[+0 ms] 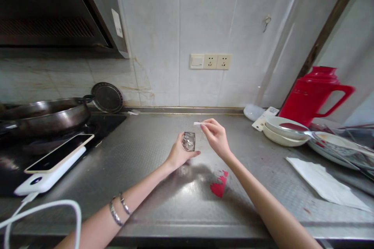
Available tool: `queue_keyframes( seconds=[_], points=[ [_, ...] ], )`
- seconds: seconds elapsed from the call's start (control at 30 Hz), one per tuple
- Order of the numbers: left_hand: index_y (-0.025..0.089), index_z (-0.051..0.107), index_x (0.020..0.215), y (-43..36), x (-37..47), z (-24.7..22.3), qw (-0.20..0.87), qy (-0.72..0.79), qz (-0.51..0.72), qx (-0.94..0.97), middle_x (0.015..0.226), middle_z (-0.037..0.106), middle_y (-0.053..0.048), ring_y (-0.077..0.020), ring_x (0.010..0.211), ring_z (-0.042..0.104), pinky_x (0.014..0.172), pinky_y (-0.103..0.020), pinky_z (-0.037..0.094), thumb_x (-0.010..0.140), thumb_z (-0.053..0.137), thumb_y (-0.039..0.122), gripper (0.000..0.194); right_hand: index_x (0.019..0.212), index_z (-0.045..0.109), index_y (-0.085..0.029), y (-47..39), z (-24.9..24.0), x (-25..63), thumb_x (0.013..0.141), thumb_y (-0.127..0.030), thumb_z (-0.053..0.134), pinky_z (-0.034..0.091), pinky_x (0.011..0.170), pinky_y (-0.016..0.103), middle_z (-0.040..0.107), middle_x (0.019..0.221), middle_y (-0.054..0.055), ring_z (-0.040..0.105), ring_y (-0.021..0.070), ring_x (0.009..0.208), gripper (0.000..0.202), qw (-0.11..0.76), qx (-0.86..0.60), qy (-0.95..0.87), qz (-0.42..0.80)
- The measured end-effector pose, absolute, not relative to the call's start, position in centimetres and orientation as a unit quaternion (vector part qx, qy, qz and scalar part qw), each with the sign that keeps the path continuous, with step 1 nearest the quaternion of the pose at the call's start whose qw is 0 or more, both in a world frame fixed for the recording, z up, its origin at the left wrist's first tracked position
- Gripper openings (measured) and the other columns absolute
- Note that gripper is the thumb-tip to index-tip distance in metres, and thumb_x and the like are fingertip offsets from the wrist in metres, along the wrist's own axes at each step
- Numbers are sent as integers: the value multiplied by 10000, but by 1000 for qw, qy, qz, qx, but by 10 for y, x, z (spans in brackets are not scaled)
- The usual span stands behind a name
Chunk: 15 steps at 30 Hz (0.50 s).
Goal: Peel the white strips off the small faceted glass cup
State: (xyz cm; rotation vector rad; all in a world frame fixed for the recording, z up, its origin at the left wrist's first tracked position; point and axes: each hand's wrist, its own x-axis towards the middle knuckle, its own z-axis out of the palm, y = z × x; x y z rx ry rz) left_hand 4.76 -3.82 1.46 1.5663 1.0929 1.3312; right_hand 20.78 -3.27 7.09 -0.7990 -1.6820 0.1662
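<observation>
Near the middle of the metal counter (pixel 140 163), my left hand (pixel 177 153) is wrapped round a small clear, dark-edged container (pixel 189 141). Its fingers are on the left side and the thumb is below. To the right and slightly higher, my right hand (pixel 215 135) pinches a short, thin white stick (pixel 198 123) that points left. The stick's tip is above and to the right of the container, apart from it. What the container holds is too small to tell.
A pan (pixel 46 114) sits on the stove at left, near a phone (pixel 60 153) on a white power bank (pixel 51 173) with a cable. At right are a red jug (pixel 311 95), stacked bowls (pixel 284 136), plates and a white napkin (pixel 324 181). A red patch (pixel 219 186) marks the counter.
</observation>
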Motion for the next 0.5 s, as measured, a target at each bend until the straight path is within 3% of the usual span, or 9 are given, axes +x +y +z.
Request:
queue_keyframes(
  seconds=[0.13, 0.3, 0.5],
  points=[
    [176, 499, 1182, -38, 48, 15, 375, 437, 517, 633, 933, 664, -38, -201, 855, 650, 793, -335, 524, 480, 877, 285, 805, 878, 723, -216, -29, 60, 200, 897, -301, 523, 526, 823, 326, 712, 973, 81, 674, 212, 912, 218, 577, -331, -744, 54],
    [175, 504, 1198, -38, 47, 17, 348, 424, 515, 659, 1016, 674, -67, -221, 931, 646, 825, -324, 503, 528, 853, 311, 767, 1041, 703, -250, -32, 46, 192, 908, -275, 501, 566, 836, 344, 725, 1044, 47, 690, 226, 966, 244, 534, -320, -778, 90],
    [193, 491, 1234, -39, 46, 18, 338, 386, 506, 693, 1123, 659, -75, -204, 950, 643, 811, -294, 500, 599, 793, 239, 704, 1137, 652, -247, -36, 40, 189, 903, -163, 478, 479, 1021, 426, 681, 1154, 50, 614, 214, 1126, 304, 525, -228, -820, -1]
  ],
)
